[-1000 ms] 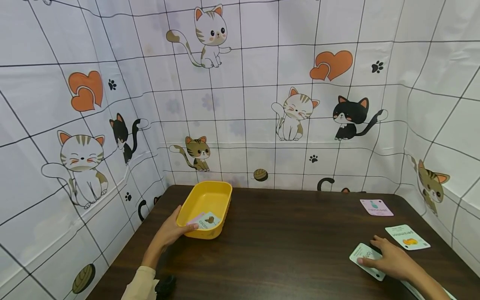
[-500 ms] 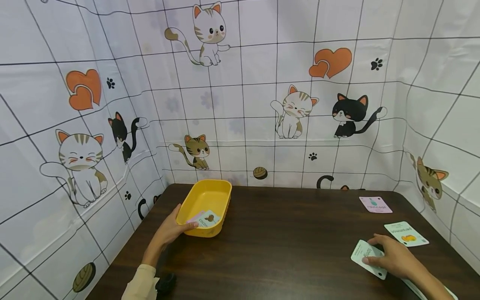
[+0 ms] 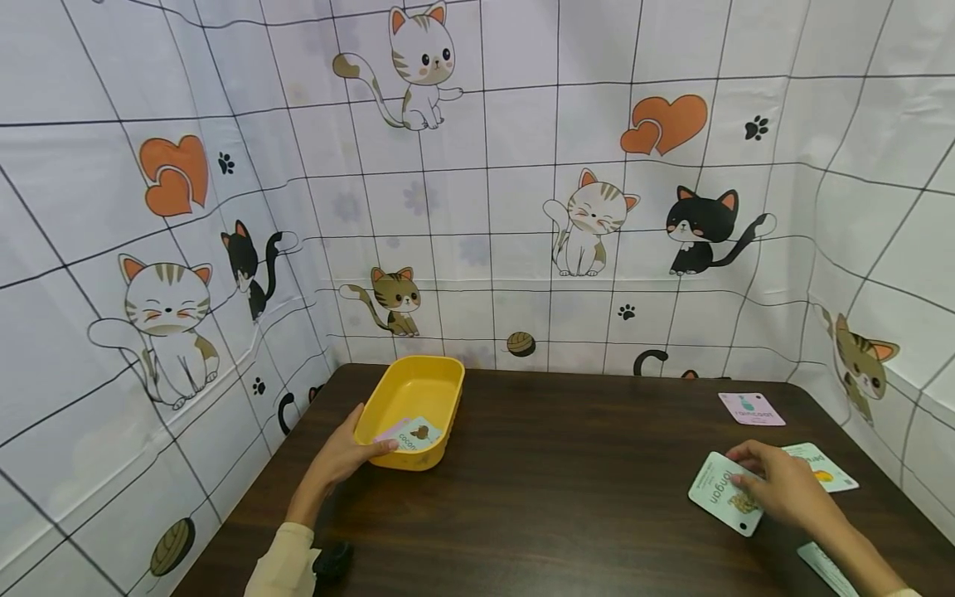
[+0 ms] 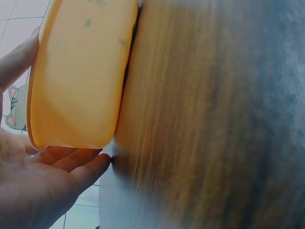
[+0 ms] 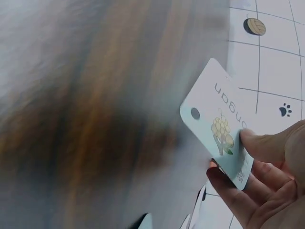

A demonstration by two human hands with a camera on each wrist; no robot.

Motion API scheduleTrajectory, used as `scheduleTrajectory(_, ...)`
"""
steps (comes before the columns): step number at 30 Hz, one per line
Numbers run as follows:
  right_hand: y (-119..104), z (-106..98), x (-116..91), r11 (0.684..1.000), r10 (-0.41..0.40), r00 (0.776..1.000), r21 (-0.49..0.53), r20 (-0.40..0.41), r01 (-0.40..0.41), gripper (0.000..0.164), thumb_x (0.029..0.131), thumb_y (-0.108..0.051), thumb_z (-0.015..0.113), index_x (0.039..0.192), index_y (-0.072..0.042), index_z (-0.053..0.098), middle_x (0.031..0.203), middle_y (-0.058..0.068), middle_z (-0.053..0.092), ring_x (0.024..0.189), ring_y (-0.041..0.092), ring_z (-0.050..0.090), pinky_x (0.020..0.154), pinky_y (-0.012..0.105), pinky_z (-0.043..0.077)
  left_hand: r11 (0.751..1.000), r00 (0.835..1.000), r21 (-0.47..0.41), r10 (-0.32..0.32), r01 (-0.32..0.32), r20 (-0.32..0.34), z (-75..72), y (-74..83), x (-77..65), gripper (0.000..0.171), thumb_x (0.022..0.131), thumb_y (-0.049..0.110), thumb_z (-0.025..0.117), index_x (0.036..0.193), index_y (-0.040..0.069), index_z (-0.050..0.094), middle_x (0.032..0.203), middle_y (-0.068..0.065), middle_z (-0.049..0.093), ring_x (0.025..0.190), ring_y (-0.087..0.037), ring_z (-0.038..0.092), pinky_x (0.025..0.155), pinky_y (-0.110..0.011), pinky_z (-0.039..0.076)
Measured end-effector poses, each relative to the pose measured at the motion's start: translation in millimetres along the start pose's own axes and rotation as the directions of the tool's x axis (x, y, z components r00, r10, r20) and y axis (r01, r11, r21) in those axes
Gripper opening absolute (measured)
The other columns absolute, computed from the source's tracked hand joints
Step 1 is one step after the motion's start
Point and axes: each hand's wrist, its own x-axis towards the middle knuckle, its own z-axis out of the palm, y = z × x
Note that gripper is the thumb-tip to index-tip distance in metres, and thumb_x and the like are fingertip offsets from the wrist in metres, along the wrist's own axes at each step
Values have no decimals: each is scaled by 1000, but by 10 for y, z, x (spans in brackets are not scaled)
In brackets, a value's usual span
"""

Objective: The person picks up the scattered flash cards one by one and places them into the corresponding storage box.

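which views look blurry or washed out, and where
Head: fairly sharp, longan card legible; left wrist: table smeared with blur, bluish haze toward the right; right wrist: table blurred, pale haze at upper left, card's large print readable.

from the middle of the bench (image 3: 552, 539), the tub (image 3: 421, 391) sits at ten o'clock, cards (image 3: 416, 434) in its near end, the left grip (image 3: 346, 454) at its seven-o'clock corner. at three, the right grip (image 3: 776, 481) holds one card (image 3: 716, 497); a covered card (image 3: 830, 471) lies just past the grip, partly behind it. the far card (image 3: 752, 409) lies at two, the near card (image 3: 825, 569) at four, beside the right forearm (image 3: 858, 547). the sheet (image 3: 492, 207) hangs behind, at twelve.
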Motion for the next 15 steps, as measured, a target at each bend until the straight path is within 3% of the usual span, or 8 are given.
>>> scheduleTrajectory(7,-95,3,80,998,-31,998,51,-61,34,22,92,-4,78,111,5,72,103,27,80,100,49,76,86,66,55,1000,1000,-7,-10,10,-8,2,-6,11,122,88,45,85,171,-2,9,170,-31,33,142,-40,50,127,-63,31)
scheduleTrajectory(11,-148,7,115,998,-29,996,57,-86,34,22,94,-6,77,113,3,72,106,29,79,104,52,75,85,67,52,1000,1000,0,-19,19,-7,4,-1,12,123,88,46,85,171,-3,8,173,-32,26,147,-42,46,127,-63,31)
scheduleTrajectory(15,-208,13,149,997,-23,994,71,-111,31,24,96,-8,75,117,3,71,110,32,77,109,56,71,85,68,50,1000,1000,-2,-20,20,-13,7,1,14,122,88,46,85,171,-2,9,172,-31,30,144,-41,48,127,-63,32)
